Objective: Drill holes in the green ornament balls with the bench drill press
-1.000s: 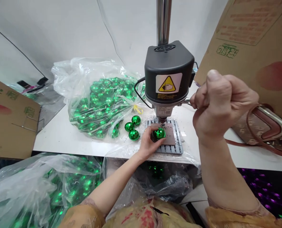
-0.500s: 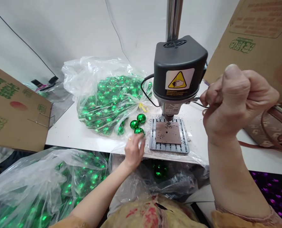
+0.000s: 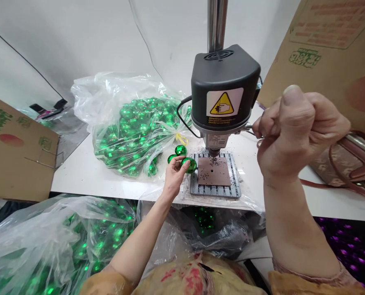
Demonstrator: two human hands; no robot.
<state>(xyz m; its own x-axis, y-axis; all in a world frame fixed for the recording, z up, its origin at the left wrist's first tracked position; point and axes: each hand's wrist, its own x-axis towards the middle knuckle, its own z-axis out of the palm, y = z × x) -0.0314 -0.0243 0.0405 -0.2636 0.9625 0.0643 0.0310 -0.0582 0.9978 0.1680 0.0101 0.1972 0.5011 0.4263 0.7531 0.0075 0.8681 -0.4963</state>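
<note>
Between the thumb and fingers of my left hand is a shiny green faceted ball, just left of the drill press's slotted metal base. Two more green balls lie behind my fingers, one partly covered by them. My right hand is closed around the feed handle on the side of the black drill press. Under its chuck, a brown board with a small hole lies on the base, strewn with dark shavings.
A clear bag of green balls sits on the white table to the left. More bagged green balls are below the front edge. Cardboard boxes flank the table, and a handbag lies at right.
My left hand has taken one green ball and lifted it slightly rightward toward the base. My right hand stays on the handle. The whole view has shifted a little.
</note>
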